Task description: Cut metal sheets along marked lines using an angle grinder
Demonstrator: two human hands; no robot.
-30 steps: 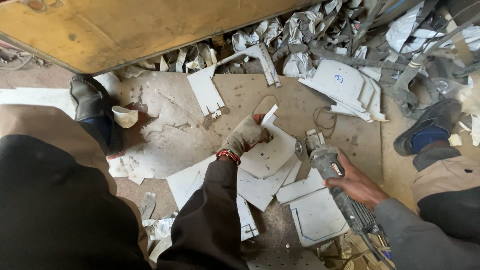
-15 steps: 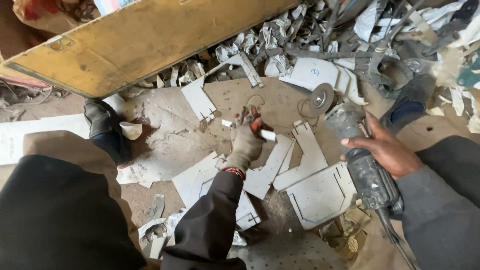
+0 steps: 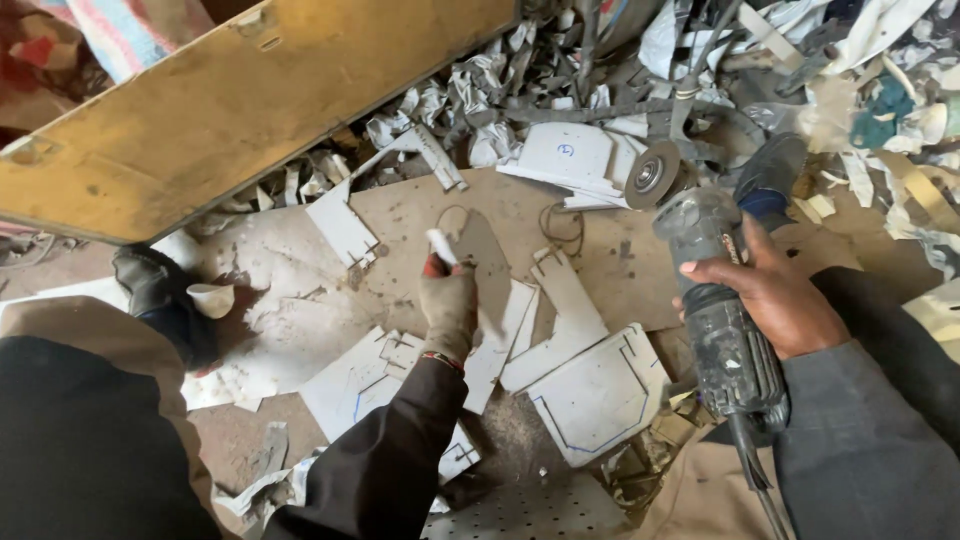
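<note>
My left hand (image 3: 448, 305), in a worn glove with a dark sleeve, is raised over the brown floor board (image 3: 600, 260) and pinches a small white stick (image 3: 439, 246). Just below and right of it lie flat white sheet-metal cut-outs (image 3: 560, 310), one of them a larger piece with blue marked lines (image 3: 600, 395). My bare right hand (image 3: 775, 300) grips the grey body of an angle grinder (image 3: 720, 340). The grinder's disc (image 3: 650, 175) points up and away, off the sheets, and its cable hangs down at the lower right.
A long yellow-brown board (image 3: 250, 100) leans across the upper left. Scrap metal strips and white offcuts (image 3: 560, 150) pile up along the top and right. A dark shoe (image 3: 150, 285) and a small white cup (image 3: 210, 298) sit at the left.
My left hand has lifted off the white sheets and moved up with the stick. My right hand has raised the grinder, so its disc now sits higher and farther from the sheets.
</note>
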